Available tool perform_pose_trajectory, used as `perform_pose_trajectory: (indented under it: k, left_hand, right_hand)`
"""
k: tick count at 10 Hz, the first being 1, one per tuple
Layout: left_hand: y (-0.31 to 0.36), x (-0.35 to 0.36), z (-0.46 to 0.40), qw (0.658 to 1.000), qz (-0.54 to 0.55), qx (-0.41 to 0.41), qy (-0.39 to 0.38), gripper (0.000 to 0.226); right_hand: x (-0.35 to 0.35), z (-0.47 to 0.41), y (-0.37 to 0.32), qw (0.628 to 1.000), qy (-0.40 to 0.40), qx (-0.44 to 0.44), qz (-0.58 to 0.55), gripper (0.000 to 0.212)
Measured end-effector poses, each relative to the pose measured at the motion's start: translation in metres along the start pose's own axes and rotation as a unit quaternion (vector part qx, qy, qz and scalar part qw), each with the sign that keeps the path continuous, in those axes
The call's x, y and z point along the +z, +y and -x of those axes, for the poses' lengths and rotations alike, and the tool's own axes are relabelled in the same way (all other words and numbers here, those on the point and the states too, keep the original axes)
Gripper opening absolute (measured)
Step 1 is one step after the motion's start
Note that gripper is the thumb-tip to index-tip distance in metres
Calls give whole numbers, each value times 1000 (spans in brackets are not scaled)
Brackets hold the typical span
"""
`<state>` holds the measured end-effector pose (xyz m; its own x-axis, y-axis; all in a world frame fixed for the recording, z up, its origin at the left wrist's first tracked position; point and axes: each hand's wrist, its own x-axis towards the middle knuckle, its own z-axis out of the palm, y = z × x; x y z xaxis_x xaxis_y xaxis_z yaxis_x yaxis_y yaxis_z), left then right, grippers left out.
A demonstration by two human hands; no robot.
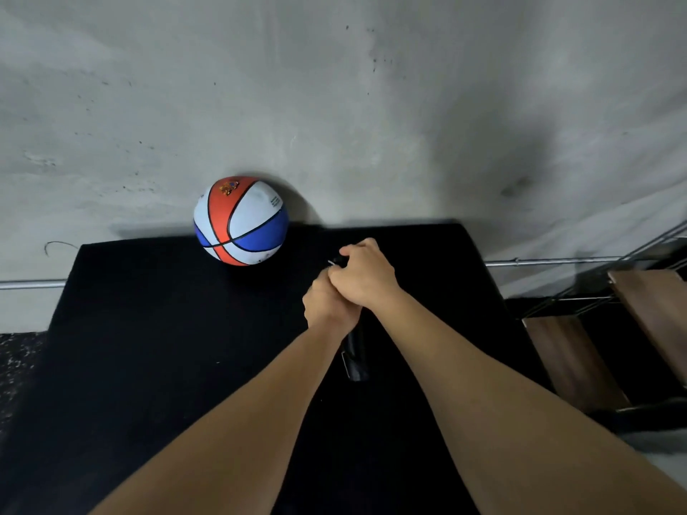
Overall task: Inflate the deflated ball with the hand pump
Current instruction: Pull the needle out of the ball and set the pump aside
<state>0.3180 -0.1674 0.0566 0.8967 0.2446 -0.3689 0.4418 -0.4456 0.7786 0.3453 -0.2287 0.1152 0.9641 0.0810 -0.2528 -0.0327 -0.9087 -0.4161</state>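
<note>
The ball rests at the back of the black worktop against the wall, up and left of your hands. Your left hand grips the pump, nearer the ball; your right hand pinches its needle end

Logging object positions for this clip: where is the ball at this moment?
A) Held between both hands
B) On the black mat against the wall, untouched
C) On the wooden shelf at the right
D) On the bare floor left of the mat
B: the ball sits at the far edge of the black mat against the wall, apart from the left hand and right hand, which grip the black pump.
</note>
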Motion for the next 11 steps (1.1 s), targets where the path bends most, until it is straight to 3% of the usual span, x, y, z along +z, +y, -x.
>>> perform_pose_trajectory:
  k: [1,2,4,5,8,9,10,11]
  left_hand:
    - [28,18,-12,999,35,15,29,30]
    - [61,45,-23,983,180,10,36,24]
    - [113,108,-48,926,375,-16,-50,27]
    - [124,145,-61,920,383,-18,-81,25]
    - [89,203,-88,934,324,-79,-131,42]
    - [76,209,-92,970,187,-58,-142,44]
    - [70,203,-93,986,-111,52,-109,61]
    - [65,179,-84,978,-174,76,-88,67]
  right_hand:
    - [-25,-22,14,1000,8,-26,8,47]
    - [-47,-38,42,999,27,-46,-6,50]
    - [-65,-50,135,984,131,-115,-48,51]
    - [-68,-61,178,982,138,-110,-68,52]
    - [-23,-89,233,994,7,-36,-107,63]
    - [-13,-91,241,991,-31,-19,-129,64]
    - [-13,-91,244,988,-47,-23,-144,63]
    - [-22,-83,240,983,-15,-43,-175,59]
